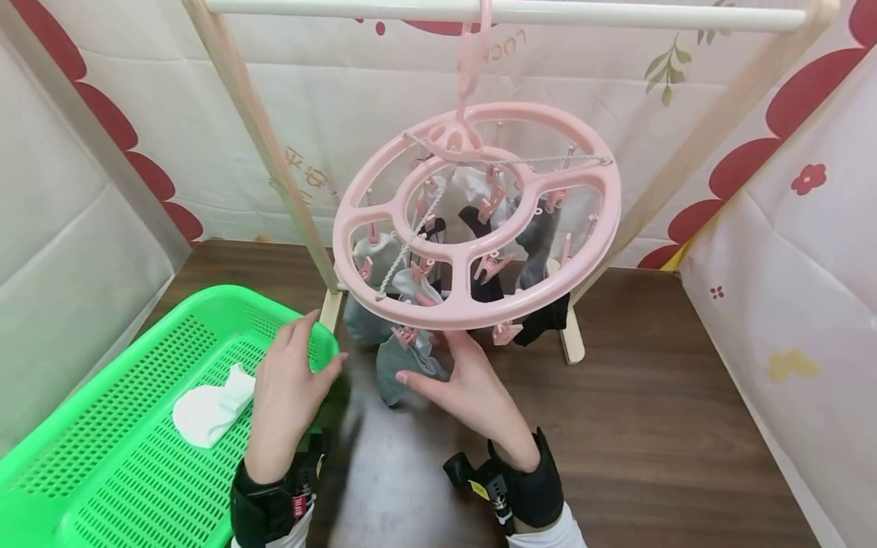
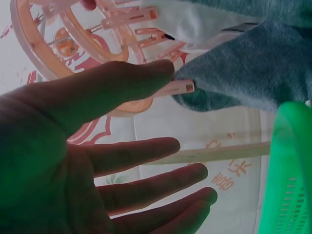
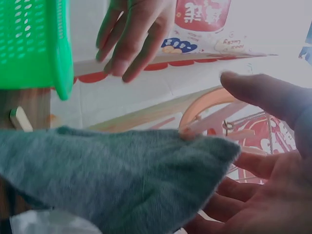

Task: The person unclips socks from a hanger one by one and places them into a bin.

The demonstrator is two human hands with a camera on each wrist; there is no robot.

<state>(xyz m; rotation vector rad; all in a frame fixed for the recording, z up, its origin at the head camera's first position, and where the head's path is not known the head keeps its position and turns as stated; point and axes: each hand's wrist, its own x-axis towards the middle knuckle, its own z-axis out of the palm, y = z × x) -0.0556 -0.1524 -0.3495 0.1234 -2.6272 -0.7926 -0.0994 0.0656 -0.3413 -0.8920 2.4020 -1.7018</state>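
A round pink clip hanger [image 1: 479,313] carries several socks on its clips. At its near side hangs a grey-green sock [image 1: 400,369], held at the top by a pink clip [image 1: 404,335]. My right hand [image 1: 473,384] is beside this sock with thumb and fingers spread. In the right wrist view its fingers [image 3: 243,190] reach past the sock's narrow end. My left hand [image 1: 291,388] is over the near corner of the green basket [image 1: 233,293], fingers extended and nothing in it; the left wrist view shows its thumb close to the clip.
A white sock [image 1: 212,411] lies in the basket. The hanger hooks onto a white bar [image 1: 342,9] between wooden legs [image 1: 260,137] on a dark wooden table [image 1: 658,426]. More grey and black socks [image 1: 541,320] hang farther right. Patterned cloth [image 1: 808,266] encloses the sides and back.
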